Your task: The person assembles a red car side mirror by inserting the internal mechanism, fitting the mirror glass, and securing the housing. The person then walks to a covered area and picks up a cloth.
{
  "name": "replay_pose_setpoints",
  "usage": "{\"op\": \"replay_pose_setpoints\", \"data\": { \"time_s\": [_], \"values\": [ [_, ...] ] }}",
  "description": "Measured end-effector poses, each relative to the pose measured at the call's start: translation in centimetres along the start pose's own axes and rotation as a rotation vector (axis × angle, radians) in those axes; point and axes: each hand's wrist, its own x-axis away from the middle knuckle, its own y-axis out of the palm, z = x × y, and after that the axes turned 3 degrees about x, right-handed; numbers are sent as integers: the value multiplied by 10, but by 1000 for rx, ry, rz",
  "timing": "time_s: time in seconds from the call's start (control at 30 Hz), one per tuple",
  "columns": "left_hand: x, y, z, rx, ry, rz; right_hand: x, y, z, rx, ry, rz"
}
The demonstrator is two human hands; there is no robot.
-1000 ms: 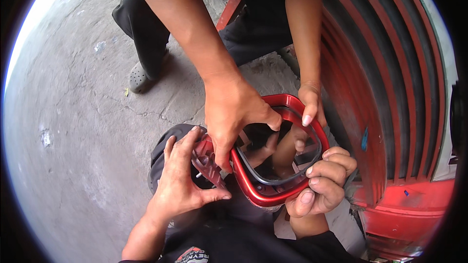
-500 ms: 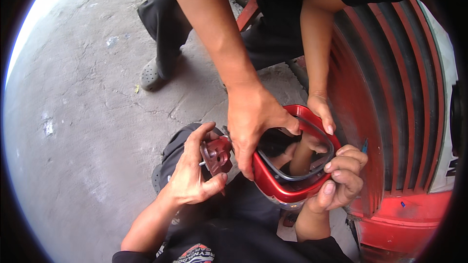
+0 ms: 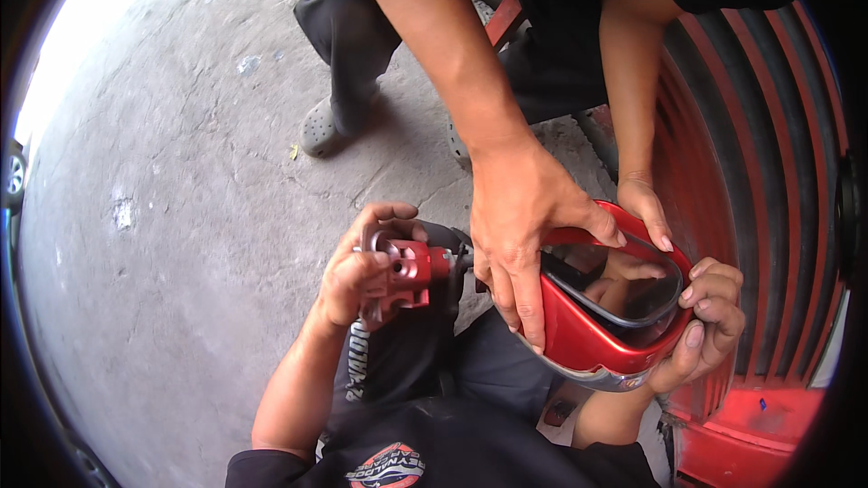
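The left hand (image 3: 348,271) is closed around a red bracket (image 3: 409,273), and the right hand (image 3: 712,321), well apart from it, is clamped on the right edge of a red mirror housing (image 3: 592,321). This housing is above the lap (image 3: 497,360), with its mirror glass (image 3: 619,273) facing upward. One co-worker's hand (image 3: 515,217) spreads over the left edge; the second co-worker's hand (image 3: 646,206) touches the far right corner.

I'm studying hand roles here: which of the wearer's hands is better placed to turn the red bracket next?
Probably the left hand: it holds the red bracket. The right hand is occupied, holding the right edge of the red mirror housing.
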Motion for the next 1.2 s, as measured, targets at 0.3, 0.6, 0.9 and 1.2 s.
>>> {"op": "replay_pose_setpoints", "data": {
  "time_s": [0.3,0.6,0.9,1.2],
  "values": [
    [-29,-25,-11,404,36,-20,-10,-7,4,59,21,-78],
    [-41,-42,-30,531,-46,-31,15,-14,7,41,-29,-65],
    [-43,-26,-29,452,-37,-9,19,-13,14,55,-98,-77],
    [-27,-24,-17,133,53,78,18,-9,15,74,-88,-90]
  ]
}}
